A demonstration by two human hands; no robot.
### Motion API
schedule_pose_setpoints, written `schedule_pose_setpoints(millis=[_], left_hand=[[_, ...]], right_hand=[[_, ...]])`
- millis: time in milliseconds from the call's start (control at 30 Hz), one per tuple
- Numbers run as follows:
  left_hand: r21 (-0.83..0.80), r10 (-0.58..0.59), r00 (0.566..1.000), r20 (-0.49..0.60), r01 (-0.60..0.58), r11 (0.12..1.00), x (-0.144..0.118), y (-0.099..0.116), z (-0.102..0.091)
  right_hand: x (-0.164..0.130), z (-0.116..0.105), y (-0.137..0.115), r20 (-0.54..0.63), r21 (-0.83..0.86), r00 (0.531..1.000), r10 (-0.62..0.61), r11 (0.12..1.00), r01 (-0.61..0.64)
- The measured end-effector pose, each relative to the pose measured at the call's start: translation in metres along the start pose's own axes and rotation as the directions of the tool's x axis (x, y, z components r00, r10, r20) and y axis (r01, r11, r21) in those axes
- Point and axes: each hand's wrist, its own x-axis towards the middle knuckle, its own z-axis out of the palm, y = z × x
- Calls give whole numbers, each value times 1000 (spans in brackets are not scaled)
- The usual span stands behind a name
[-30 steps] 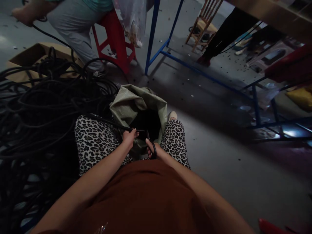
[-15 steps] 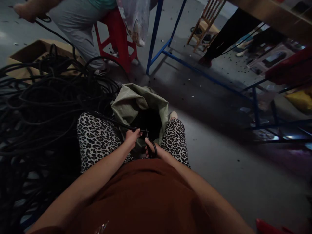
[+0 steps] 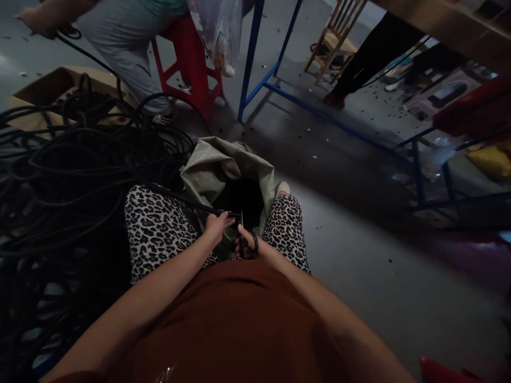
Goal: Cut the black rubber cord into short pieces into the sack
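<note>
**Seated person held a black cable and scissors over an open sack**

Nearest the camera, a rust-brown shirt [image 3: 239, 324] filled the bottom of the view. Both bare forearms reached forward from it and converged between the knees, which wore leopard-print trousers [image 3: 159, 229].

The left hand [image 3: 216, 226] was angled inward, wrist straight, its fingers curled closed around a thin black cable [image 3: 179, 199]. The cable ran from that grip up and to the left across the left thigh toward a large tangle of black cables [image 3: 72, 170] heaped on the floor at the person's left.

The right hand [image 3: 249, 244] sat just beside the left, almost touching it, with fingers hooked through the dark loops of a pair of scissors [image 3: 241, 234]. The blades pointed up and away, meeting the cable close to the left fingertips. Whether the blades were apart or together could not be told in the dim light.

Directly beyond the hands, between the knees, stood a grey-green woven sack [image 3: 223, 165] with its mouth open and dark inside.

Farther off, a cardboard box [image 3: 48, 90] lay behind the cable heap. A second person in grey trousers [image 3: 123, 48] sat on a red stool [image 3: 191, 64], one hand [image 3: 34, 21] gripping another cable at far left. A blue metal frame [image 3: 279, 88] and a wooden chair [image 3: 335, 37] stood on the grey floor [image 3: 359, 255] beyond.
</note>
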Motion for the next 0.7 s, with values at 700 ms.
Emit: schedule_pose_setpoints(millis=[700], left_hand=[[18,5,1000,14,-5,1000,3,-6,-1]], right_hand=[[8,1,2,-27,-7,1000,-6,1000,5]])
